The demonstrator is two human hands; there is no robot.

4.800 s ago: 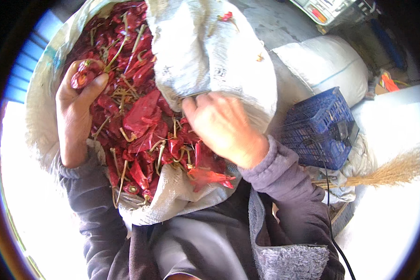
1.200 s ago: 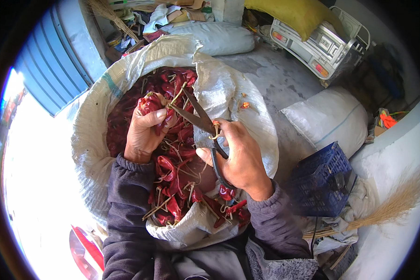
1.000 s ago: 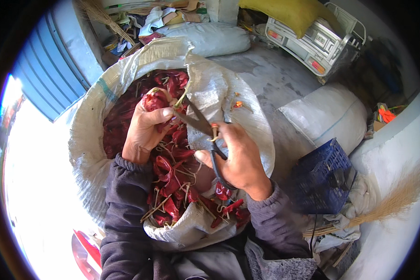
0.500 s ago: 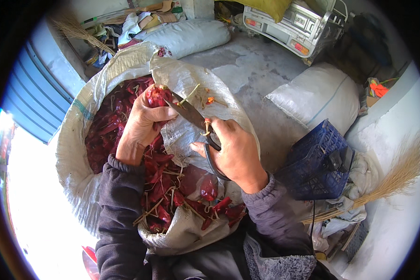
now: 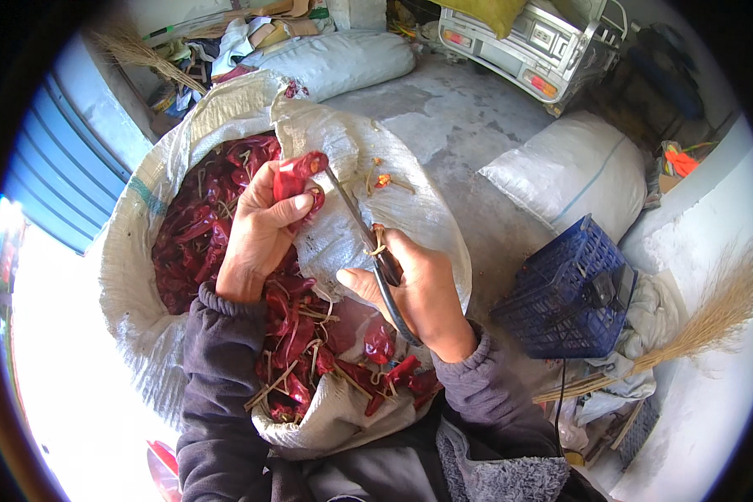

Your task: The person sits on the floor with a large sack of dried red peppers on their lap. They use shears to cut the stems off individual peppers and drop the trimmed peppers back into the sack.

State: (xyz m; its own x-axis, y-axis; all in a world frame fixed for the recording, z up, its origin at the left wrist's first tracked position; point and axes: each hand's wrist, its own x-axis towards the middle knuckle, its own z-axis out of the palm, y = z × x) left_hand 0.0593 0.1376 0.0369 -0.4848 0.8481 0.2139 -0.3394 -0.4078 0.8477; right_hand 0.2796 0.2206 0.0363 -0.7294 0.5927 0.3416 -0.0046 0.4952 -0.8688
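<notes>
Both forearms come up from the lower edge, the left one nearly upright in its dark sleeve [image 5: 224,376], the right one slanting up and inward, so that the two hands meet over the open mouth of a white sack [image 5: 130,268]. The left hand [image 5: 259,224] is bent in a close grip around a red pepper [image 5: 289,177], its thumb lying across the near side and pointing right, the back of the wrist above the dried peppers [image 5: 188,247] that fill the sack. The right hand [image 5: 427,289] is closed around the black handles of a pair of scissors [image 5: 353,211], thumb stretched left and index finger reaching forward along the other side; a small stem piece [image 5: 378,243] sits at that fingertip. The blades point up and left, seen almost edge-on, with their tips just beside the held pepper; whether they touch it I cannot tell. Orange-red scraps [image 5: 383,181] lie on the sack's folded flap beyond the blades. A blue crate [image 5: 552,309] stands right of the right sleeve.
</notes>
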